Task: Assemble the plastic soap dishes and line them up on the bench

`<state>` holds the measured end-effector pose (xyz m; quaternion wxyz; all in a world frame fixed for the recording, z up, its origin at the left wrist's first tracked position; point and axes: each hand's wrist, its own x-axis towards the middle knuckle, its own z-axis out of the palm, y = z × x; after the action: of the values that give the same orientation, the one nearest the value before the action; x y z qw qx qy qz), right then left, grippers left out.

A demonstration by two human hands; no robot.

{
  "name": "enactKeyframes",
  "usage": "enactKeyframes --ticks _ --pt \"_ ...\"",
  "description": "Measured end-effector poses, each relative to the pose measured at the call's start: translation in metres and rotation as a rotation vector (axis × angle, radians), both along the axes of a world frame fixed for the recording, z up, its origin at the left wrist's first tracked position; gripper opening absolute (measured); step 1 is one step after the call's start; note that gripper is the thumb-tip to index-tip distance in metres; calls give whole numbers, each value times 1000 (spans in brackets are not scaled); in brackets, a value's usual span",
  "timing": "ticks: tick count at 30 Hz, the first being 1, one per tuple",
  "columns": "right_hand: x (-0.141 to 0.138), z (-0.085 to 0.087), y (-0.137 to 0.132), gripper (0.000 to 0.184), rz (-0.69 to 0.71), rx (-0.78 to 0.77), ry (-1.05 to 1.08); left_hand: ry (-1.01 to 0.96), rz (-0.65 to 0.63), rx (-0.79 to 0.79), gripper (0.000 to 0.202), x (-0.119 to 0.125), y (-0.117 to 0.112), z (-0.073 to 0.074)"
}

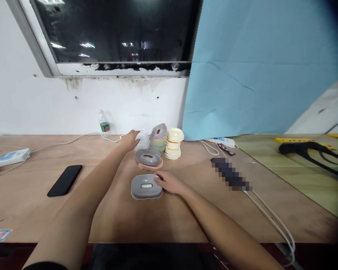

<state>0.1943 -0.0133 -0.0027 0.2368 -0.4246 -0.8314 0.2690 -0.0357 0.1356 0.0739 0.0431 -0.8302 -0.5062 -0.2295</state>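
In the head view, my left hand reaches to the back of the table, its fingers curled against the left side of a stack of clear plastic trays. My right hand grips the right edge of a grey soap dish, with a white oblong piece showing at its central slot. A clear rim shows under this dish. Just behind it, another grey dish rests partly over a peach-coloured piece.
Cream trays stand stacked at the back, beside a green and peach stack topped by a grey dish. A black phone lies left, a bottle stands by the wall, and white cables run on the right.
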Motion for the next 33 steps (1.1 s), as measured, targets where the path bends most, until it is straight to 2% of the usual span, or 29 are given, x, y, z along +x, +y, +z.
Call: enactKeyframes --ticks 5,9,12,14,16,18,20,22,24,26,29,33 --pt "-1 0 1 25 -22 -1 -10 -136 -14 1 34 -3 10 -7" --pt "-1 -1 2 23 -17 34 -38 -362 16 151 29 -5 11 2" --pt "0 -3 4 24 -5 60 -46 -691 50 301 27 -6 -9 11" --pt "0 -3 5 27 -29 62 -26 -972 12 312 30 -8 -35 12" --pt "2 -2 6 33 -103 79 21 -1210 -91 195 44 -9 -68 5" --pt "4 1 6 40 -191 113 125 -1375 -159 -23 55 -9 -102 -11" --pt "6 4 3 45 -232 134 284 -1448 -178 -239 56 -8 -128 -31" --pt "6 5 0 49 -205 110 421 -1478 -142 -389 53 -5 -143 -51" --pt "5 3 -1 50 -174 65 455 -1453 -109 -494 55 -1 -150 -64" --pt "5 -1 1 46 -180 39 410 -1420 -103 -606 59 3 -152 -70" --pt "9 -7 7 47 -213 61 342 -1412 -98 -763 65 8 -153 -69" --pt "17 -4 10 72 -86 69 260 -1301 -68 -803 64 4 -154 -66"
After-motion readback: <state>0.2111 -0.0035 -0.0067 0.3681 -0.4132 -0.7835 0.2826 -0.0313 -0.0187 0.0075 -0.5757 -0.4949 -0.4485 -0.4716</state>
